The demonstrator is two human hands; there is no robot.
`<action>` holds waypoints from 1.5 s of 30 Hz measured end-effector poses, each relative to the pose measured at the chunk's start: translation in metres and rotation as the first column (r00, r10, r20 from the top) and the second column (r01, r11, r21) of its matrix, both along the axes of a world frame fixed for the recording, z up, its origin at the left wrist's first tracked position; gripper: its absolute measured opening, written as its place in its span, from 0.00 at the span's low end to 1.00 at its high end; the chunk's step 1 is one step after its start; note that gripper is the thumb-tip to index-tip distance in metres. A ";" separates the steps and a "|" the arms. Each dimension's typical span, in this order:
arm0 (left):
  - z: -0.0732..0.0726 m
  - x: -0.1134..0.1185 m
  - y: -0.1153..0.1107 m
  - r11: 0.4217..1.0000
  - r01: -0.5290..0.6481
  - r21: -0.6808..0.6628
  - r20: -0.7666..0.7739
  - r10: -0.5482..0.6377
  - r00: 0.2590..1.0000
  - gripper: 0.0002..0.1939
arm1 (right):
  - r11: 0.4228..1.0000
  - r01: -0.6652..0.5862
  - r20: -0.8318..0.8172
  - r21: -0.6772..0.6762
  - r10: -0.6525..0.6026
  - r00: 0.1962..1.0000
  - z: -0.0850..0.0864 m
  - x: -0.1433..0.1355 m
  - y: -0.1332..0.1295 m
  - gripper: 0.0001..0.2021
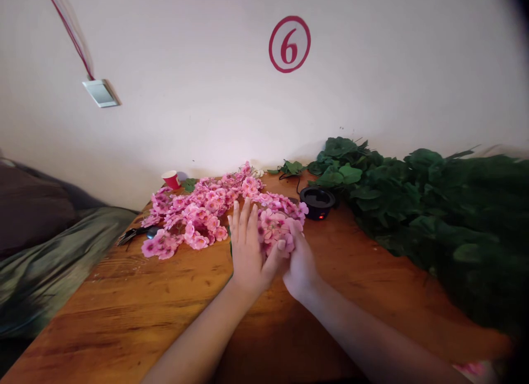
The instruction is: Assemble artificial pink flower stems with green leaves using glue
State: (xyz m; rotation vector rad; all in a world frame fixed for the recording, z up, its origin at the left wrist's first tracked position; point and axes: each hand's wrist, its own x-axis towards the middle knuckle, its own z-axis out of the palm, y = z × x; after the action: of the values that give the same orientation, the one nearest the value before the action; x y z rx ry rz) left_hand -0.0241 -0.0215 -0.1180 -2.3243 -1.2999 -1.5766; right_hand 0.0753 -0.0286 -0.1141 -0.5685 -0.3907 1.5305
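Near the middle of the wooden table, my left hand [248,252] is stretched out with its fingers extended, its palm side against a cluster of pink flowers [275,230]. My right hand [303,265] is on the right side of the same cluster, with its fingers mostly hidden behind the petals. The two hands are close together, thumbs near each other in front of the blossoms. Just beyond and to the left lies a pile of pink artificial flowers [206,202].
A black round pot [317,202] with a red light stands right of the hands. Green leaves [397,196] are heaped along the right side. A red cup [171,179] stands at the back left of the wooden table [165,307]. Dark cloth [53,268] lies at the left.
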 end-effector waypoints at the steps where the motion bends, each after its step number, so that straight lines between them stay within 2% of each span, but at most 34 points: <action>1: 0.002 -0.001 -0.001 1.000 0.012 0.004 0.022 -0.012 1.000 0.39 | 1.000 -0.001 0.010 0.024 0.001 1.000 0.001 0.002 0.001 0.21; 4: 0.009 -0.003 -0.003 0.997 0.068 0.046 0.094 -0.072 0.993 0.36 | 0.985 0.064 0.081 0.158 -0.078 0.994 -0.001 0.006 0.006 0.24; 7: 0.011 -0.005 -0.003 0.977 0.157 0.143 0.165 -0.180 0.970 0.35 | 0.961 0.112 0.167 0.251 -0.157 0.973 -0.005 0.008 0.006 0.25; 9: 0.007 -0.005 -0.003 0.959 0.223 0.177 0.191 -0.255 0.948 0.34 | 0.963 0.066 0.204 0.262 -0.122 0.971 -0.007 0.007 0.004 0.23; 13: -0.004 -0.003 0.000 0.944 0.308 0.119 0.245 -0.329 0.912 0.31 | 0.957 -0.061 0.223 0.285 -0.005 0.975 -0.010 0.002 -0.003 0.23; 19: -0.009 0.003 0.002 0.945 0.325 0.046 0.407 -0.315 0.857 0.26 | 0.963 -0.092 0.196 0.253 0.042 0.980 -0.019 -0.002 -0.004 0.23; 28: -0.011 0.004 0.002 0.951 0.306 -0.032 0.387 -0.271 0.882 0.29 | 0.951 -0.112 0.108 0.290 0.084 0.991 -0.001 -0.002 -0.012 0.21; 32: -0.012 0.005 0.004 0.953 0.298 -0.062 0.390 -0.251 0.886 0.29 | 0.961 -0.122 0.110 0.250 0.097 0.989 0.002 -0.002 -0.013 0.24; 36: -0.008 0.006 0.003 0.969 0.247 -0.031 0.349 -0.221 0.911 0.28 | 0.961 -0.149 0.097 0.234 0.130 0.987 0.001 -0.003 -0.014 0.25; 40: -0.006 0.004 0.006 0.972 0.222 0.070 0.245 -0.233 0.941 0.20 | 0.958 -0.165 0.120 0.235 0.140 0.983 -0.001 -0.003 -0.015 0.24; 45: -0.010 0.006 0.009 0.976 0.207 0.071 0.270 -0.219 0.938 0.15 | 0.974 -0.148 0.096 0.169 0.133 0.986 -0.004 -0.003 -0.012 0.23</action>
State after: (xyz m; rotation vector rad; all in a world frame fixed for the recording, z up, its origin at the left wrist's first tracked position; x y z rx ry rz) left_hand -0.0181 -0.0123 -0.1277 -2.3535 -1.0717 -2.0372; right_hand 0.0726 -0.0403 -0.1176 -0.4759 -0.6362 1.5919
